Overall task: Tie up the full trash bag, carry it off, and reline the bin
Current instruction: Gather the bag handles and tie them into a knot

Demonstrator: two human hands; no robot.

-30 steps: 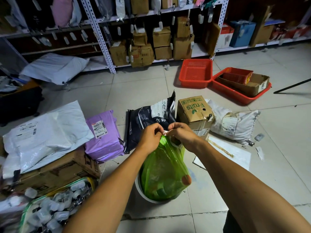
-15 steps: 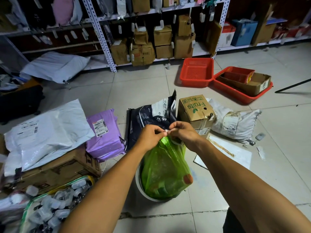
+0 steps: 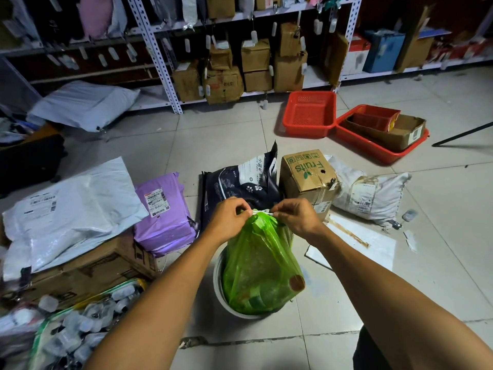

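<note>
Above the bin we pinch the white ties at the green bag neck — left hand, right hand — knotting now; next, cinch tight, then lift

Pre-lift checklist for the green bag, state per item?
1. Both hands on the neck: ok. Left hand and right hand pinch the white tie at the top of the green bag.
2. Neck gathered: ok, bunched under the tie.
3. Knot finished: cannot tell, fingers hide it.
4. Bag seated in the bin: ok, its lower part sits inside the white rim.
5. Bag skin intact: cannot tell; a round brown end pushes the plastic out on the right side, no tear visible.
6. Lift path: ok overhead; the Fruits box and dark pouch stand close behind.
</note>
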